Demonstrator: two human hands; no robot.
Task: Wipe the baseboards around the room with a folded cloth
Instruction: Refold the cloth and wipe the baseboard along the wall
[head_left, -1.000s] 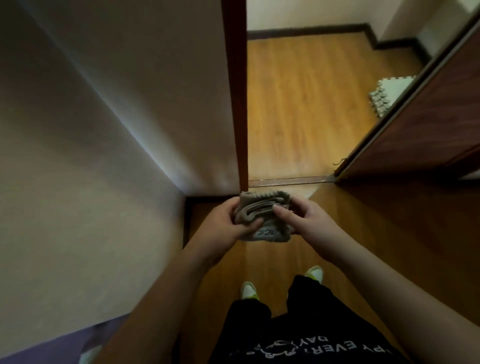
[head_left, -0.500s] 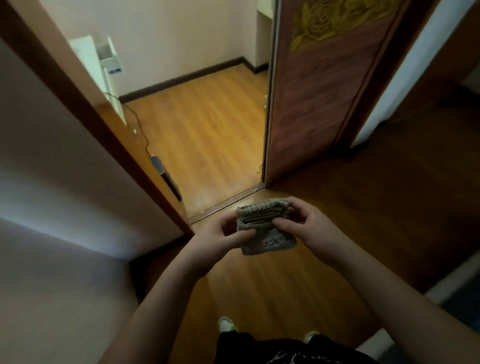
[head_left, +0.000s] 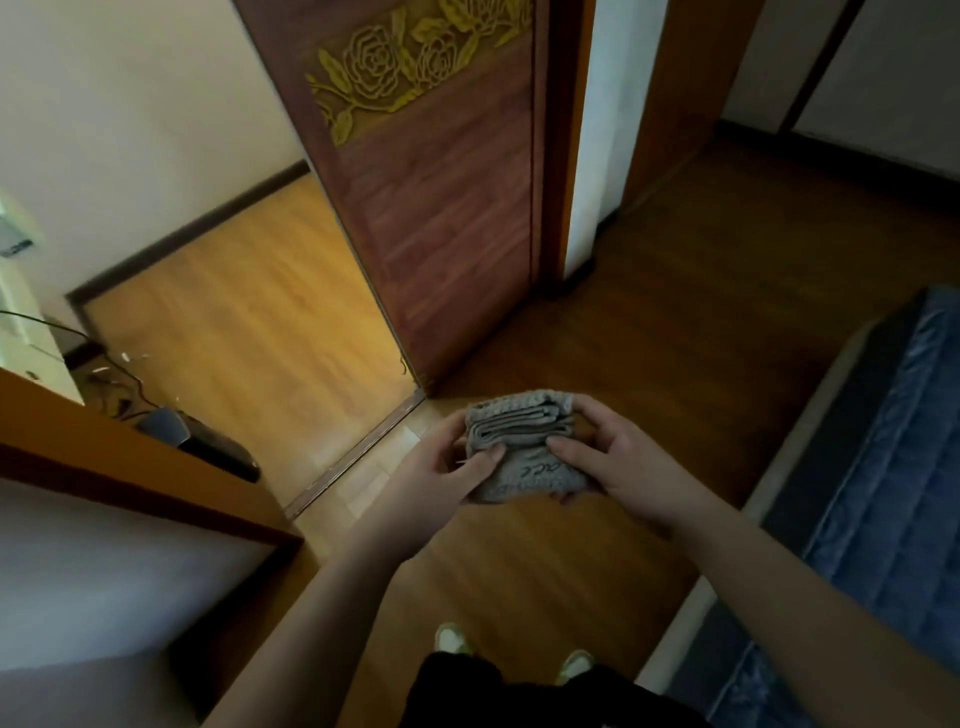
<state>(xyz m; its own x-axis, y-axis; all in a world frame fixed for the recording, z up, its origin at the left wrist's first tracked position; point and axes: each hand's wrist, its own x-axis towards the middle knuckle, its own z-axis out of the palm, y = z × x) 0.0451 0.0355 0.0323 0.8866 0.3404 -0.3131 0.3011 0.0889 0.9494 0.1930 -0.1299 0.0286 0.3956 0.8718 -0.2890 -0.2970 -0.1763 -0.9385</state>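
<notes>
Person stands by the open door (head_left: 457, 218). Cloth (head_left: 524, 447), folded thick, held chest-high just short of the door's foot. Left hand (head_left: 441, 467) and right hand (head_left: 618, 462) both grip it, thumbs on top. Prep step, likely. Next: crouch to the baseboard (head_left: 208, 223) left of the door.

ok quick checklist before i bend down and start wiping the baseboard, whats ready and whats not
1. Cloth folded: ok, the grey cloth is a compact pad with stacked layers showing.
2. Grip: ok, the left hand and right hand both hold it, thumbs on top.
3. Cloth at the baseboard: not ok, it is held up in front of the body.
4. Baseboard in sight: ok, a dark baseboard runs along the far room's wall.
5. Path: not ok, cables lie on the floor by that wall.
6. Cloth damp: cannot tell.
</notes>
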